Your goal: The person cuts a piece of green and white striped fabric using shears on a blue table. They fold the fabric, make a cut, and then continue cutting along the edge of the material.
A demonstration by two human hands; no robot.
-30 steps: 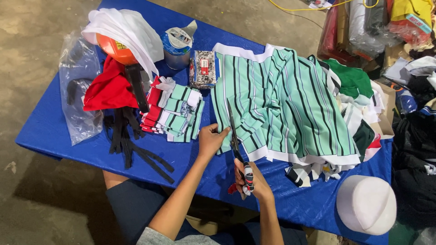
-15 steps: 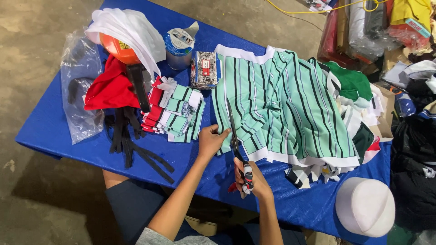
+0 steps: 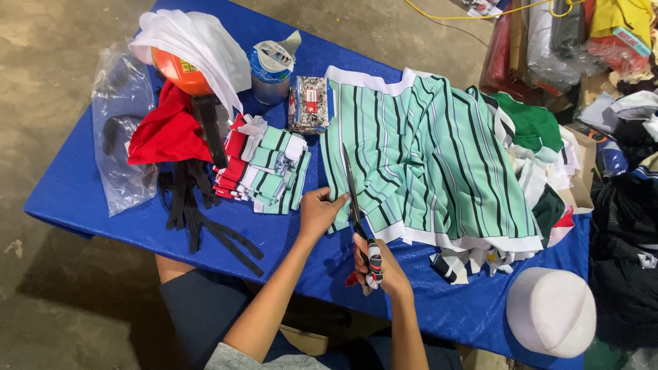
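A stack of mint-green fabric with black and white stripes (image 3: 425, 151) lies spread on the blue table (image 3: 82, 199). My right hand (image 3: 377, 264) grips the wrapped handles of long scissors (image 3: 353, 188), whose blades run into the fabric's near left edge. My left hand (image 3: 319, 212) pinches that edge just left of the blades. A pile of small cut striped pieces (image 3: 264, 168) sits to the left of my left hand.
Black straps (image 3: 199, 219), red cloth (image 3: 164, 133), an orange ball under white cloth (image 3: 181, 65), a clear plastic bag (image 3: 123, 130), a tape roll (image 3: 271, 65) and a small packet (image 3: 310, 103) lie at the left. A white cap (image 3: 552, 312) sits front right; fabric heaps crowd the right.
Both hands stay at the fabric's near left edge. The scissors have barely shifted along the cut line.
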